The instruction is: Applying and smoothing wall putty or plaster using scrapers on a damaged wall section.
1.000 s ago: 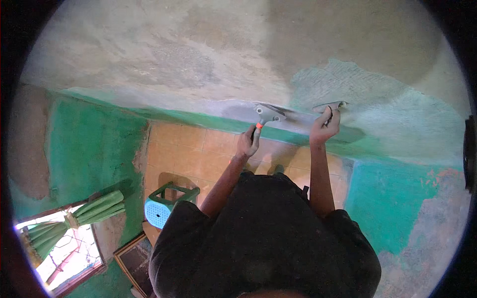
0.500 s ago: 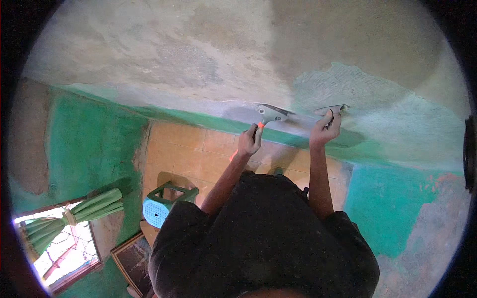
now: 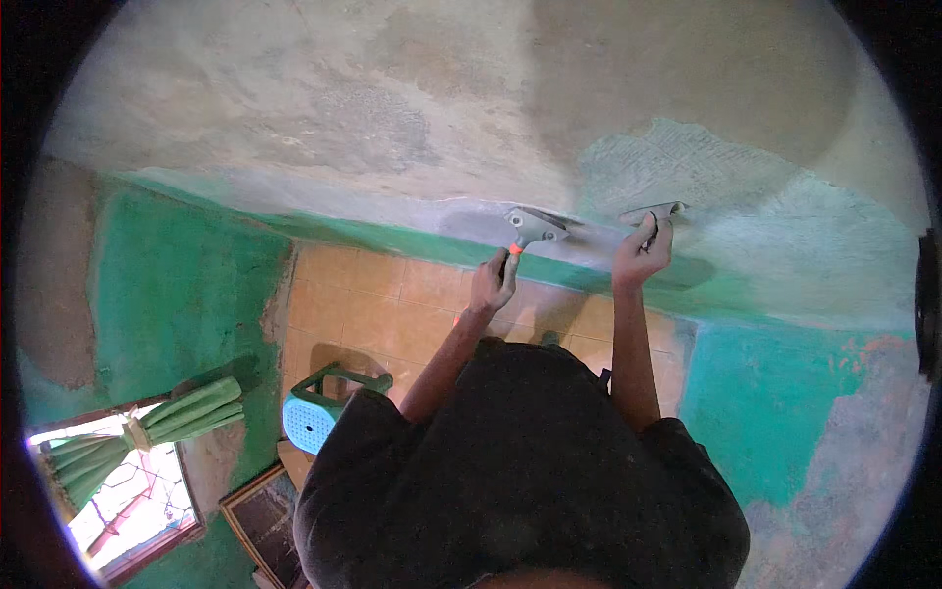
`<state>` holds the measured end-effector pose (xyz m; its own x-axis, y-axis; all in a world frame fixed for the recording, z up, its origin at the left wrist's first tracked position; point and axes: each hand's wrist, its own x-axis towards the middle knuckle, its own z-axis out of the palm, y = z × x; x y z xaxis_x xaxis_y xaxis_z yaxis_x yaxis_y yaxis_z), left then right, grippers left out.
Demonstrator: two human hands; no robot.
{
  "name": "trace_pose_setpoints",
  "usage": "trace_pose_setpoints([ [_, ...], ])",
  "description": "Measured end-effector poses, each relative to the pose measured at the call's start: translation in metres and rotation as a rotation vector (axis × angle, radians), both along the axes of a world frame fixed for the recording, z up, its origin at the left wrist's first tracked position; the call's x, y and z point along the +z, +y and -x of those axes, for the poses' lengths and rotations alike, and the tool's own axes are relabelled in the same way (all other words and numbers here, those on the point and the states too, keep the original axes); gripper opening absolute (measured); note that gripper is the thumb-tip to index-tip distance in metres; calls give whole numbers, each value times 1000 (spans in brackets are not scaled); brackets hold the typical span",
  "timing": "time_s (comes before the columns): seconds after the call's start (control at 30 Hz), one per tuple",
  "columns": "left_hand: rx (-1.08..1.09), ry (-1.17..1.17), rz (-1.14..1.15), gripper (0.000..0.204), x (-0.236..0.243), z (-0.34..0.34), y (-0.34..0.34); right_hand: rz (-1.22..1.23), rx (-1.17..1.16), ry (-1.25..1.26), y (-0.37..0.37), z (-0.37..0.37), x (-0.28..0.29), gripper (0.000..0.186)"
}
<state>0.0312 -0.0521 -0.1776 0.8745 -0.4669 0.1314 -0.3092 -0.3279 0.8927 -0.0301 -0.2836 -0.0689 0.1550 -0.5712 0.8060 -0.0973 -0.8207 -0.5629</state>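
Gripping scrapers, both hands, left hand [image 3: 494, 282] and right hand [image 3: 643, 257], meet plaster.

A single head-worn fisheye view looks steeply down from close above the person's shoulders, facing the wall [image 3: 412, 128].

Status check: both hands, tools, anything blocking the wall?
Left hand gripping orange-handled metal putty scraper, blade on grey plaster wall. Right hand holds flat metal trowel against wall. Nothing between tools and wall.
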Motion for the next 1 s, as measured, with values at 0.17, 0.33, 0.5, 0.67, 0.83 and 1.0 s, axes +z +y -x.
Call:
trace_pose_setpoints([
  [0.17,2,7,-26,33,4,-1,-1,-18,8,-56,3,-2,2,16],
  [0.33,-15,38,-40,32,14,0,3,-14,0,-34,5,-2,5,16],
  [0.5,6,31,-59,33,9,-2,1,-101,33,-38,1,1,-3,15],
  [0.67,-19,44,-14,37,14,1,2,-92,185,112,-8,17,4,7],
  [0.83,-14,54,-45,33,3,-1,2,-37,184,116,-5,16,12,5],
  [1.0,-2,93,-50,34,21,5,-4,-78,119,66,-4,16,4,6],
])
